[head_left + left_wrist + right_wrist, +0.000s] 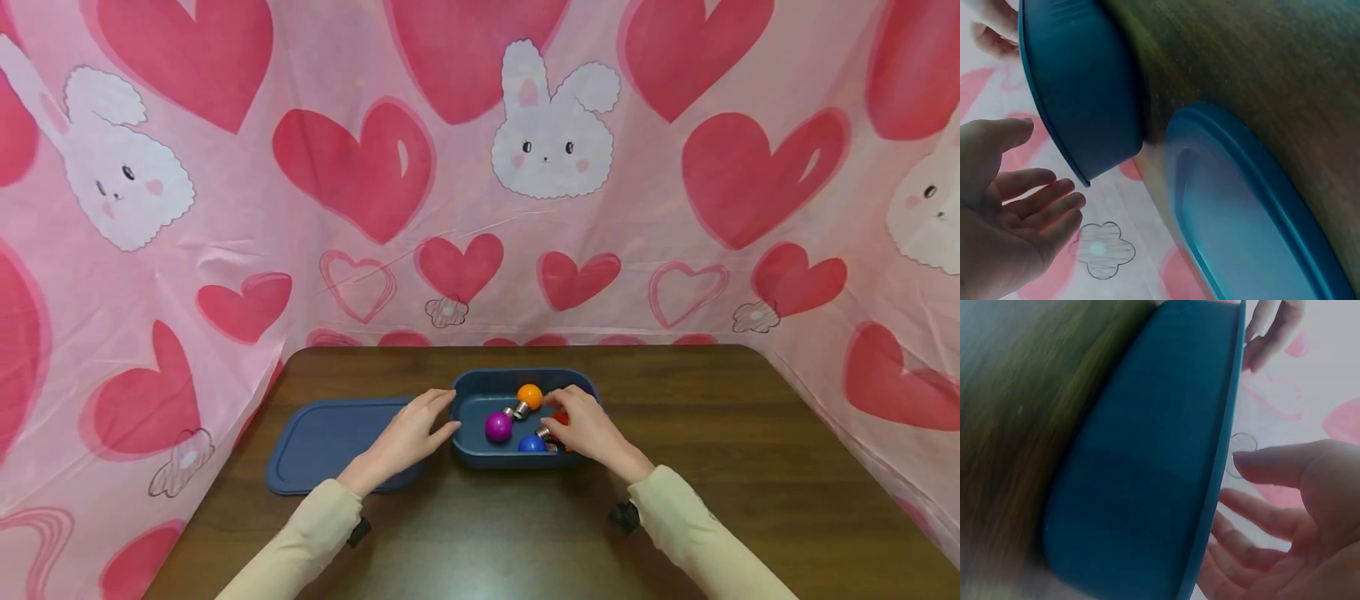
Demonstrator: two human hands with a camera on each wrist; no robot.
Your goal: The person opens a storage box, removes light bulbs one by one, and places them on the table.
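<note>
Sleeves (296,537) foremost; lid (337,442) beside box (510,460)

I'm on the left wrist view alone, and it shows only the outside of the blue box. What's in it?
Observer: In the head view, the box holds a purple bulb, an orange bulb, a blue bulb and more, partly hidden.
Operator: Which one is nearest my left hand?
Observer: The purple bulb is nearest the left hand.
Operator: And where's the right hand?
Observer: The right hand is over the box's right end, as the head view shows it.
</note>
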